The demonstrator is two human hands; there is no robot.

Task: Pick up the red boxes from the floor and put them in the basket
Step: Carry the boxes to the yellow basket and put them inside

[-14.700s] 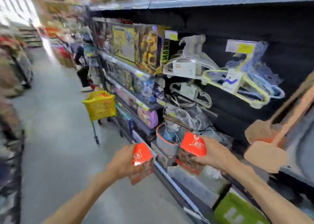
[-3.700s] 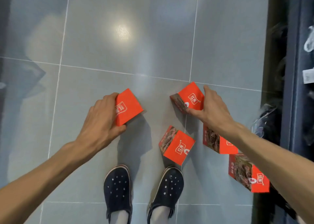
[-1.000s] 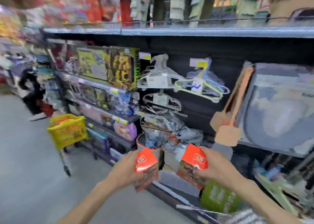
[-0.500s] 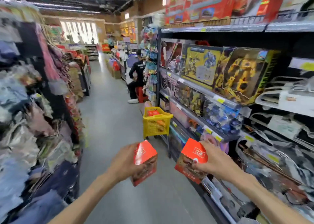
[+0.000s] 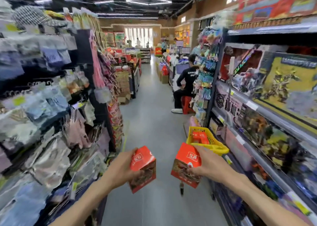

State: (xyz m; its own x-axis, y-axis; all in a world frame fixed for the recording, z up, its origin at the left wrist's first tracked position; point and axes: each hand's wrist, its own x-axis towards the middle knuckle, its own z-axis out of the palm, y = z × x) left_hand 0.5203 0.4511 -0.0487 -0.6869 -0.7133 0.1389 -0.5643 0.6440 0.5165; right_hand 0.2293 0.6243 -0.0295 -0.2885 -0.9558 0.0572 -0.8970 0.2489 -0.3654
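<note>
My left hand grips a red box from its left side, held upright at waist height. My right hand grips a second red box from its right side. Both boxes have a red top with white characters and a food picture on the lower faces. The yellow basket stands on a wheeled stand just beyond my right hand, against the right-hand shelf. Red boxes lie inside it. The right-hand box overlaps the basket's near rim in the view.
Grey aisle floor runs ahead between packed shelves: hanging packets on the left, toy boxes on the right. A person in black sits on a red stool at the right, beyond the basket.
The view has swung left to face down the aisle. The basket is now closer and directly behind my right hand. Both hands still hold their boxes.
</note>
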